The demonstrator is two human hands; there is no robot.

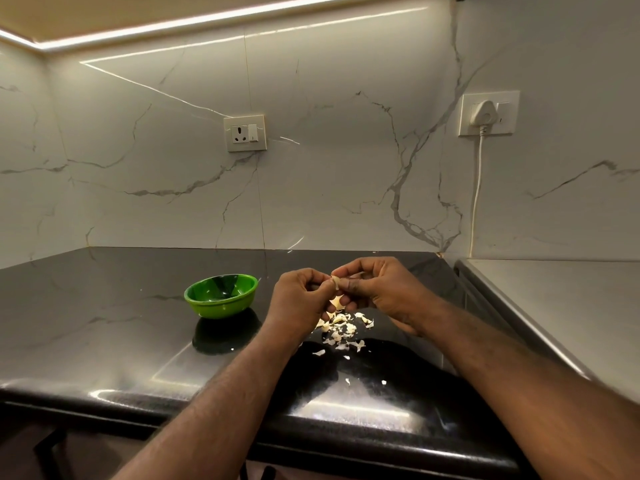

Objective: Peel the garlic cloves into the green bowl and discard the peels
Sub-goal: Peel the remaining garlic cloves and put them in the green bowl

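Above the black countertop [104, 323], my left hand [298, 299] and my right hand [377, 289] meet fingertip to fingertip and both pinch one pale garlic clove [335, 282]. A strip of skin hangs from the clove between my fingers. Below my hands a scatter of white garlic peels [341, 332] lies on the counter. The green bowl [221, 295] stands to the left of my left hand, a short gap away; its inside looks shiny and I cannot tell whether cloves lie in it.
The marble backsplash carries a wall socket [245, 133] and a second socket with a white plug and cord [485, 116] running down at the right. A grey steel surface [554, 306] adjoins the counter on the right. The counter's front edge [173, 407] is near me.
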